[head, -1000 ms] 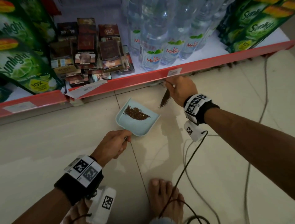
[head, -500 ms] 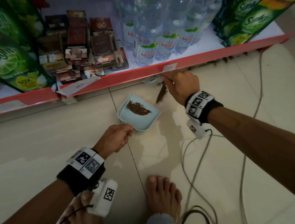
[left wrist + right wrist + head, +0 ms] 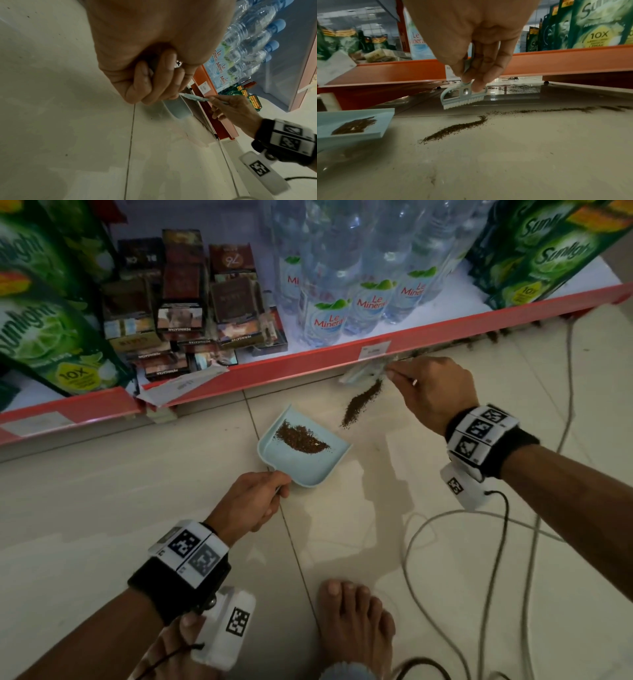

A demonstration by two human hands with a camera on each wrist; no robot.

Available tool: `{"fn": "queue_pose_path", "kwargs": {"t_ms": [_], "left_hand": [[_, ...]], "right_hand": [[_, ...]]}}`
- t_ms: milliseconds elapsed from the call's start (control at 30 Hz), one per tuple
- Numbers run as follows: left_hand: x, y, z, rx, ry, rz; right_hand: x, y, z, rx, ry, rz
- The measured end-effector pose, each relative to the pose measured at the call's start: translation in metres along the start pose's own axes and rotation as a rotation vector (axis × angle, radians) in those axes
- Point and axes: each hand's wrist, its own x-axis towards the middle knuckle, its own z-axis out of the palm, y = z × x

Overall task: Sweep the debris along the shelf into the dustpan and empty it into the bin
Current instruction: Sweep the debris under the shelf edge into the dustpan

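A pale blue dustpan point(image 3: 320, 467) lies on the tiled floor with a heap of brown debris point(image 3: 301, 436) in it. My left hand point(image 3: 253, 501) grips its handle from below. A streak of brown debris point(image 3: 361, 402) lies on the floor to the right of the pan, and a thinner line point(image 3: 547, 110) runs on along the shelf base. My right hand point(image 3: 431, 388) pinches a small pale blue brush point(image 3: 464, 96), lifted just above the floor at the far end of the streak, under the red shelf edge point(image 3: 411, 342).
The bottom shelf carries water bottles point(image 3: 342, 285), dark cartons point(image 3: 185, 302) and green Sunlight pouches point(image 3: 534, 251). Grey cables point(image 3: 496, 525) trail over the floor at the right. A bare foot point(image 3: 356, 631) stands near the bottom edge. No bin shows.
The right hand has drawn the brush back to the right and up toward the shelf edge, leaving the debris streak on the floor. The dustpan and left hand stay roughly in place.
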Motion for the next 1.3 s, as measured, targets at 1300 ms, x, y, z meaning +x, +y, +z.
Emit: {"fn": "queue_pose_path", "kwargs": {"t_ms": [1300], "left_hand": [[-0.034, -0.051, -0.034, -0.157, 0.13, -0.067]], "right_hand": [[-0.01, -0.109, -0.007, 0.032, -0.032, -0.629]]}}
